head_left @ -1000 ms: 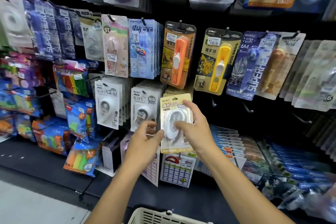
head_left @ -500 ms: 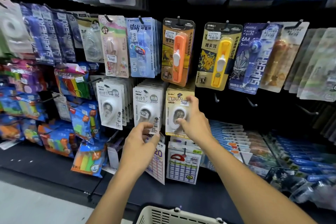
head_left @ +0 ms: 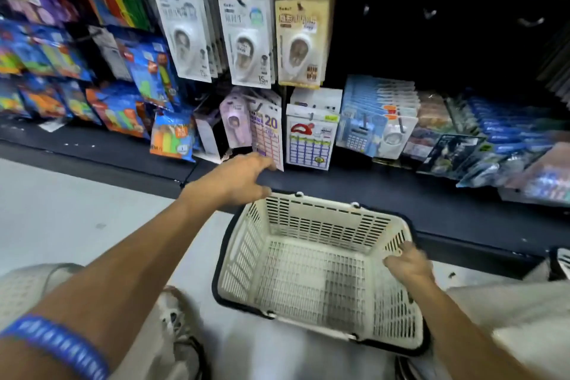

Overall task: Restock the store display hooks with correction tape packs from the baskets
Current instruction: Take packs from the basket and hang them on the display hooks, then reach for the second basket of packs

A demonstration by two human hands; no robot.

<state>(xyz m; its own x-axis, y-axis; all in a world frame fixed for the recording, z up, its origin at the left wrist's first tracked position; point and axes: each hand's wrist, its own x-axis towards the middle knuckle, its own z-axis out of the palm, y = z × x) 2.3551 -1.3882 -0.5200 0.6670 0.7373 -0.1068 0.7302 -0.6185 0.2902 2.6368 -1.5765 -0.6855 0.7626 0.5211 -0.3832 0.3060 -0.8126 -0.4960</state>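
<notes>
Both hands had come off the rack since the earlier frames, and the view had tipped down to the floor. Yellow-carded correction tape pack (head_left: 301, 40) hung on its hook, no hand near it, w/ two white-carded stacks (head_left: 246, 40) just beside it to the left.

Right hand (head_left: 407, 265) sat on the right rim of the cream basket (head_left: 311, 274), fingers curled over the edge, closed on the rim as far as the blur allowed. Left hand (head_left: 237, 182) hung above the basket's far-left corner, fingers loosely spread, holding nothing, close to a purple number-sticker card (head_left: 267, 136) on the lower row. Whether it touched that card, couldn't tell.

Basket looked empty: only mesh floor showed, no packs inside. Bare hooks (head_left: 430, 13) stood out on the dark panel right of the yellow pack.

Judged step: between loads, one pack hung and this basket spent. Next move prob. calls for shifting the empty basket aside and finding another w/ stock, then picking a pack by its card top so the hang-hole lines up w/ a free hook.
</notes>
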